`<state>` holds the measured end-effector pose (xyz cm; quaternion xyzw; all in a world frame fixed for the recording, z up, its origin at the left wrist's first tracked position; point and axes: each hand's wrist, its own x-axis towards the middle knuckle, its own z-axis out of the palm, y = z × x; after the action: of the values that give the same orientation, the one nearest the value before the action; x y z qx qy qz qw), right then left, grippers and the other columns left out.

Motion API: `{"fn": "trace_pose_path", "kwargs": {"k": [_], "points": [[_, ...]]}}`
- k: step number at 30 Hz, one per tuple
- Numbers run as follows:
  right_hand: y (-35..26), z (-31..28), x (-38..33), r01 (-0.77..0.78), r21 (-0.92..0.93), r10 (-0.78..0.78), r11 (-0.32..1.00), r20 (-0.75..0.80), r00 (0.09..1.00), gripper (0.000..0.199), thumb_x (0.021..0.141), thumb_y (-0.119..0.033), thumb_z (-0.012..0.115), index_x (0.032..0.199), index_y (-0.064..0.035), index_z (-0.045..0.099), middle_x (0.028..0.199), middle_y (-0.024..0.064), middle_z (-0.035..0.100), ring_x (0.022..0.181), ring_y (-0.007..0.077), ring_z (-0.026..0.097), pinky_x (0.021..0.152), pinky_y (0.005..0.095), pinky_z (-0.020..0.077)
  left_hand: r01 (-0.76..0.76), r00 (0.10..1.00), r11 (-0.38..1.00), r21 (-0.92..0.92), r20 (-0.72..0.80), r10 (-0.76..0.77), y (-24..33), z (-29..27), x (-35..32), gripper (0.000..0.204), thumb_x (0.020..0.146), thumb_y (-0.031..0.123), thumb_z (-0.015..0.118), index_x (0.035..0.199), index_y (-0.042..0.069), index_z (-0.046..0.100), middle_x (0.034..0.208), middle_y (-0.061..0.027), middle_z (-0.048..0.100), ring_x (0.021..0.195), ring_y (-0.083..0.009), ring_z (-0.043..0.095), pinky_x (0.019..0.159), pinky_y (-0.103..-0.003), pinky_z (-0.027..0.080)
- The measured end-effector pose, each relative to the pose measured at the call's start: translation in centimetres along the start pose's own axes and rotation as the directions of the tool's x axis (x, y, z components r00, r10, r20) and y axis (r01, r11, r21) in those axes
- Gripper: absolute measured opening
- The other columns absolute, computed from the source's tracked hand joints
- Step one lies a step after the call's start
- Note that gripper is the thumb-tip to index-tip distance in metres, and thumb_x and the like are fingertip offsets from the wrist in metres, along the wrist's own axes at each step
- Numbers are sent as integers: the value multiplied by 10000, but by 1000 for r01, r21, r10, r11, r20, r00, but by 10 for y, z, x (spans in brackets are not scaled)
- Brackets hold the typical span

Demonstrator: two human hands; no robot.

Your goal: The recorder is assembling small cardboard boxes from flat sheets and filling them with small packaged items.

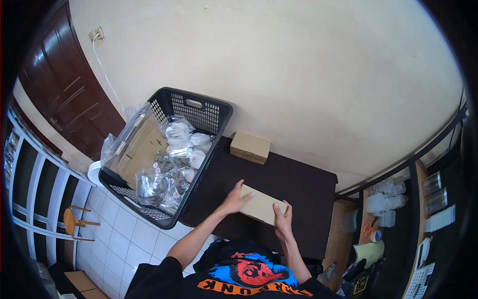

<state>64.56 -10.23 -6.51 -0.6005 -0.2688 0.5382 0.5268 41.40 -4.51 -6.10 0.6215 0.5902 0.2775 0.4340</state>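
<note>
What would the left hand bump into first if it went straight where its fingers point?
The left hand already touches the cardboard box it helps hold. Past that, the second box, by the wall, looks first in line, though the hand might pass over it; height is hard to judge.

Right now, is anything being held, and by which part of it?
A tan cardboard box, by its short ends: left hand at the left one, right hand at the right one.
</note>
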Motion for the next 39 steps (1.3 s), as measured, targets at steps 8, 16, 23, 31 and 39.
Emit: {"fn": "trace_pose_path", "kwargs": {"k": [8, 16, 23, 31, 39], "points": [[-8, 37, 70, 18, -191, -21, 981, -16, 1000, 833, 1058, -280, 712, 1662, -49, 188, 1491, 230, 501, 1345, 285, 541, 1120, 428, 466, 23, 983, 803, -595, -132, -126, -19, -1, 45, 600, 1160, 409, 407, 1400, -124, 543, 1256, -321, 669, 949, -470, 768, 617, -492, 717], [-26, 89, 191, 493, -407, -330, 769, 409, 851, 1017, 983, -138, 746, 1717, -117, 43, 1650, 276, 337, 1497, 377, 436, 1217, 440, 387, -127, 924, 769, -627, -357, -139, -37, -31, 188, 633, 1165, 443, 360, 1334, -133, 561, 1169, -315, 675, 827, -484, 768, 561, -514, 709], [-25, 120, 239, 672, -550, -443, 497, 505, 741, 716, 945, -37, 764, 1598, -47, 470, 1593, 343, 450, 1478, 465, 479, 1195, 467, 434, 39, 891, 941, 336, -439, 119, -81, -57, 268, 696, 1126, 502, 475, 1455, -106, 548, 1316, -389, 649, 1224, -500, 677, 1000, -511, 593], [3, 114, 257, 645, -535, -506, 546, 403, 762, 623, 976, 47, 665, 1567, -82, 522, 1587, 354, 451, 1447, 452, 516, 1146, 422, 481, -207, 976, 959, -195, -112, 188, -124, -59, 262, 824, 1024, 170, 753, 1669, -27, 280, 1521, -213, 607, 1319, -173, 598, 1098, -327, 503], [8, 113, 250, 575, -462, -498, 675, 289, 818, 720, 981, -30, 752, 1631, -120, 456, 1468, 249, 646, 1364, 228, 615, 1110, 361, 486, -239, 962, 954, -178, -174, 209, -119, -53, 261, 778, 1026, 153, 733, 1669, 16, 317, 1471, -236, 643, 1314, -240, 633, 1101, -349, 490]]}}
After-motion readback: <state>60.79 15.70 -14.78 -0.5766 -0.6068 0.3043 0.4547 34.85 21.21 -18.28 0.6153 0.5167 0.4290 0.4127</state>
